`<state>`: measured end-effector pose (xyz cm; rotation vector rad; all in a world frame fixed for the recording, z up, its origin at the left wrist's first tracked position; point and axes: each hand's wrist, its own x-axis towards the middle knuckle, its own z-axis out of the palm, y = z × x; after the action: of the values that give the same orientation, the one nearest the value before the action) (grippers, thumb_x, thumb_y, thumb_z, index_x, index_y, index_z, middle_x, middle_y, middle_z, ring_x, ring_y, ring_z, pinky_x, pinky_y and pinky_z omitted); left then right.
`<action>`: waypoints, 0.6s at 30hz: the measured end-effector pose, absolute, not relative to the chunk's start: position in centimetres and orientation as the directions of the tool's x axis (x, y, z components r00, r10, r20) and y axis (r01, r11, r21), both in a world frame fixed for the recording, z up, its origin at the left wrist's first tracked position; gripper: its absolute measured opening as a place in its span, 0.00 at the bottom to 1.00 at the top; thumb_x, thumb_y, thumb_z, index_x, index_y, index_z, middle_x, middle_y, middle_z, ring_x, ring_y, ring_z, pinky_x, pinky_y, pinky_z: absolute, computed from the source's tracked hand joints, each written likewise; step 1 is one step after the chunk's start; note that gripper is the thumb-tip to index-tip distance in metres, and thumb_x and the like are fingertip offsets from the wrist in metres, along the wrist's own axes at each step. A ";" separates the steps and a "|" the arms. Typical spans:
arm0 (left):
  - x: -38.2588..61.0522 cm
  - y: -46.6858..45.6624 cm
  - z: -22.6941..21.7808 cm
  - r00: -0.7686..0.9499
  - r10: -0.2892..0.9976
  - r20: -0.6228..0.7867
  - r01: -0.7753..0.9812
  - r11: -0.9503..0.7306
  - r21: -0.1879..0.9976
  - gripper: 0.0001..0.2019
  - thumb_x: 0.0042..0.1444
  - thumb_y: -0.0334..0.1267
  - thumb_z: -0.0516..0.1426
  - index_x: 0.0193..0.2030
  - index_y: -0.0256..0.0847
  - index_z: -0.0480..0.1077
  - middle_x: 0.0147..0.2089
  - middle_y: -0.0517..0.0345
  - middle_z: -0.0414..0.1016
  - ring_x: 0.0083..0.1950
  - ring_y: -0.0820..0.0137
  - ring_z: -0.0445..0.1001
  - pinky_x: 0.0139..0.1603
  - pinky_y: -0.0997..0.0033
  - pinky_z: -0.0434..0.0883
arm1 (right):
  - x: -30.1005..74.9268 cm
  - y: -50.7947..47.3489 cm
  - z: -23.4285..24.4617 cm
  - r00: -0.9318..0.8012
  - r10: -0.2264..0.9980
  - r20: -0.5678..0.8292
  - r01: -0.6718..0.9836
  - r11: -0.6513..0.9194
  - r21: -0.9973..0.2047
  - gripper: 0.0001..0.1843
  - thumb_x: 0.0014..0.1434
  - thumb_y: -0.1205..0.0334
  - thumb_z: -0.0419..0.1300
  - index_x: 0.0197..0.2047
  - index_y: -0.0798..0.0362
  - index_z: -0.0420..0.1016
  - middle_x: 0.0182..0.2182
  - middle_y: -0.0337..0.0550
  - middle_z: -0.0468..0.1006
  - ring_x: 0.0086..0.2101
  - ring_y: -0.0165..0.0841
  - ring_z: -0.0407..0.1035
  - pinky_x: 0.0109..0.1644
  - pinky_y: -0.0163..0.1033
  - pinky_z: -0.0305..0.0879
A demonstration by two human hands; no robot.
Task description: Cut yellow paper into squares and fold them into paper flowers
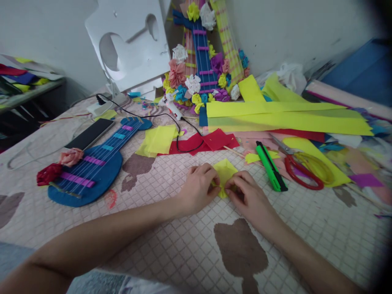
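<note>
A small sheet of yellow crepe paper [225,169] lies between my hands on the patterned cloth. My left hand [200,185] pinches its left side near the lower edge. From the right, my right hand [246,192] pinches the same paper, fingers curled and close to the left fingertips. The paper looks gathered where the fingers meet, though the fingertips partly hide it. Just right of my right hand lies a green box cutter [271,165]. Beyond it rest scissors with red and yellow handles [303,169].
A blue toy guitar [88,173] with paper roses lies at left beside a black phone [90,134]. Yellow squares [159,140], red paper [216,140] and a glue gun [173,108] with its cord lie ahead. Decorated guitars [202,57] lean on the wall; yellow strips [284,116] cover the right.
</note>
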<state>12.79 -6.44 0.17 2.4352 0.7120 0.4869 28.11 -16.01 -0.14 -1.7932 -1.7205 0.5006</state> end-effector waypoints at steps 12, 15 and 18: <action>12.7 -6.4 0.2 0.817 0.550 0.174 0.370 -0.732 0.572 0.02 0.53 0.33 0.56 0.34 0.39 0.69 0.41 0.58 0.68 0.45 0.68 0.69 0.47 0.62 0.60 | 28.3 -16.1 -0.3 0.076 0.987 0.143 0.759 0.036 -0.650 0.06 0.56 0.71 0.53 0.35 0.51 0.66 0.37 0.42 0.63 0.35 0.32 0.66 0.39 0.40 0.68; 12.6 -6.4 0.3 0.825 0.539 0.171 0.370 -0.743 0.558 0.02 0.53 0.34 0.56 0.34 0.39 0.69 0.41 0.57 0.68 0.45 0.67 0.69 0.47 0.62 0.60 | 28.2 -16.1 -0.3 0.074 0.986 0.148 0.760 0.041 -0.649 0.05 0.57 0.71 0.53 0.36 0.51 0.66 0.36 0.42 0.63 0.35 0.32 0.66 0.39 0.40 0.68; 12.4 -6.4 0.3 0.830 0.532 0.168 0.372 -0.752 0.544 0.04 0.53 0.35 0.57 0.35 0.39 0.68 0.42 0.55 0.68 0.46 0.66 0.68 0.47 0.61 0.61 | 28.2 -16.1 -0.3 0.075 0.985 0.158 0.775 0.042 -0.630 0.05 0.56 0.70 0.53 0.35 0.51 0.66 0.37 0.42 0.63 0.35 0.33 0.66 0.39 0.41 0.68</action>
<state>12.44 -6.39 0.34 2.5086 0.6658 0.4296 28.16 -16.11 -0.28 -1.7780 -1.7456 0.4660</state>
